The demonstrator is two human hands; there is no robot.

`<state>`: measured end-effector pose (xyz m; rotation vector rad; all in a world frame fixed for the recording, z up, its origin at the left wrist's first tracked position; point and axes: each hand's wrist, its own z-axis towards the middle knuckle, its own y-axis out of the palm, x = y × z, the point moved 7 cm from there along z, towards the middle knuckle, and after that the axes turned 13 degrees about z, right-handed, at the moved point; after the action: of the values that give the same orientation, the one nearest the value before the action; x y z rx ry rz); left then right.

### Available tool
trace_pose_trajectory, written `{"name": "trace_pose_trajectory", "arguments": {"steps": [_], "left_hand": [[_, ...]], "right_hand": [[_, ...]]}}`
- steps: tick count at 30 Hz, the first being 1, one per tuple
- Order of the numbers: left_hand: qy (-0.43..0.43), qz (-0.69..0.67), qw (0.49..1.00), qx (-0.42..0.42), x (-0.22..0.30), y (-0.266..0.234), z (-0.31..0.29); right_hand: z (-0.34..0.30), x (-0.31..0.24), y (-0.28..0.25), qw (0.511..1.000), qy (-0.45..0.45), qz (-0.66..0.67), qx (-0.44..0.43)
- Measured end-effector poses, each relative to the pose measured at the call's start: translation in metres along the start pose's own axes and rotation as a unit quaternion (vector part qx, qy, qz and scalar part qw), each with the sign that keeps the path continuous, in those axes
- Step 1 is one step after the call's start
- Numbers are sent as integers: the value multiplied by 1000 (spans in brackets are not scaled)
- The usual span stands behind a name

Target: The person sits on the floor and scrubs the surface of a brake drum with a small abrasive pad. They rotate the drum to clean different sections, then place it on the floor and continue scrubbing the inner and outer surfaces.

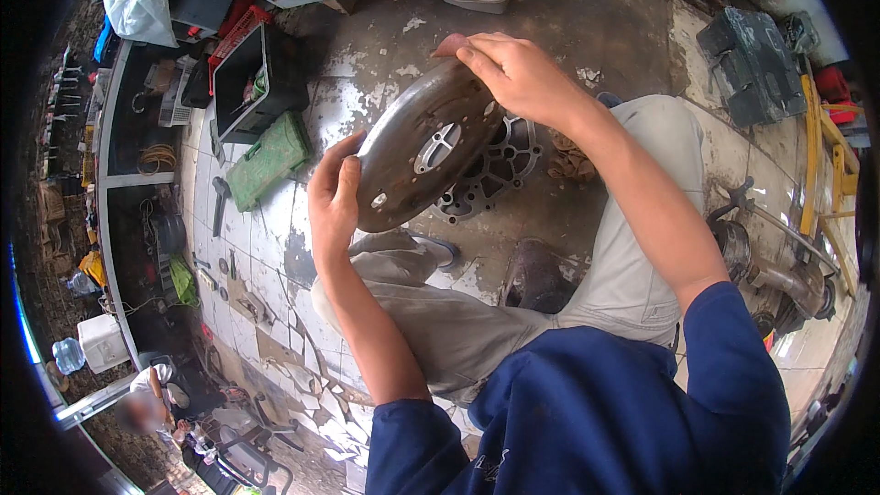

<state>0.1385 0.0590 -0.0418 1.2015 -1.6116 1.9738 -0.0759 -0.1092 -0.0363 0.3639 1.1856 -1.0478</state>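
Note:
A round, worn metal flywheel disc (390, 174), with a central hole and small holes around it, is tilted up above the floor between my knees. My left hand (335, 192) grips its left rim, thumb on the near face and fingers behind. At its upper right rim, my right hand (509, 73) pinches a reddish-brown scrap (449, 45) that looks like sandpaper; the scrap sticks out past my fingertips against the rim. Beneath the disc, partly hidden by it, lies a dark metal housing (500, 170) with many holes.
Ahead stands a grey tub (500, 2) of rusty bolts. To the left are a black crate (255, 82), a green case (268, 160) and a hammer (220, 204). A black toolbox (752, 64) and a metal assembly (779, 275) lie right. Another person (160, 390) sits lower left.

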Motion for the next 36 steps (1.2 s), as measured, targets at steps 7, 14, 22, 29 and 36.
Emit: {"name": "trace_pose_trajectory", "arguments": {"steps": [7,14,22,29,36], "left_hand": [[-30,19,999,3,-9,-2,-1],[-21,6,1000,-23,-27,-3,-1],[25,-59,997,-31,-15,-2,-3],[1,-33,998,-48,-17,0,-6],[-19,-34,998,-47,-27,3,-4]], "right_hand": [[-1,3,1,1000,-11,-8,7],[-1,0,2,1000,-17,-9,10],[0,1,3,1000,20,3,-24],[0,4,3,999,30,-3,-26],[0,-2,2,1000,-25,-10,16]]}}
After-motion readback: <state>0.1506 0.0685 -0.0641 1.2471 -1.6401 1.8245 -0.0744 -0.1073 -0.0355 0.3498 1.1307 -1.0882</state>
